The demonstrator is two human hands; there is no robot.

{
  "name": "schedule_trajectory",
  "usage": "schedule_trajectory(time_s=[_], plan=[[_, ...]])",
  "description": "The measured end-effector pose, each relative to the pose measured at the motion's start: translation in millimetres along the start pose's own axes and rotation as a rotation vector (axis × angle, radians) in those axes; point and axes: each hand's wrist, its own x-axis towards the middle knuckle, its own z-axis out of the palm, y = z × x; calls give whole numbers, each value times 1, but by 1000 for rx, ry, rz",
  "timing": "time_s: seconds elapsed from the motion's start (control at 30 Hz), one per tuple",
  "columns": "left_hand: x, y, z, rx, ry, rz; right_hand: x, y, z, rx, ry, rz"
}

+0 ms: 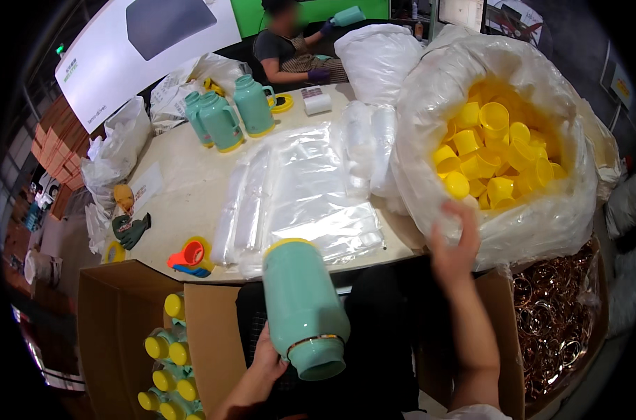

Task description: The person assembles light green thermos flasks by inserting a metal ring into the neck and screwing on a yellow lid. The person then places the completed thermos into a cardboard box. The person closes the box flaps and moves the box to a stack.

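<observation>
In the head view, my left hand (266, 355) grips the glossy mint-green flask with a yellow base (305, 301) near its neck, tilted neck-down before the pale desk's (181, 171) near edge. My right hand (455, 248), blurred, has parted fingers by the translucent plastic bag (426, 157) of yellow plastic cups (495, 120) at the near-right corner. Smooth sides, I judge, want steady fingers, clear of loose film.

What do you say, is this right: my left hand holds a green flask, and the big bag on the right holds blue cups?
Not quite: the cups are yellow, not blue, as the head view shows. Your left hand does hold a green flask, and the big bag on the right does hold cups.
</observation>
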Motion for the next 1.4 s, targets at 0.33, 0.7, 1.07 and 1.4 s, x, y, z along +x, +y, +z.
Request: schedule_trajectory(time_s=[0.33, 0.7, 1.07, 1.4], plan=[[20, 3, 25, -235, 118, -29, 45, 203, 48, -543, -35, 533], [17, 31, 72, -141, 104, 176, -110, -98, 25, 171, -118, -482], [-50, 31, 42, 1240, -262, 432, -159, -46, 18, 609, -194, 543], [-7, 78, 184, 1232, -899, 921, -94, -18, 3, 832, -871, 675]])
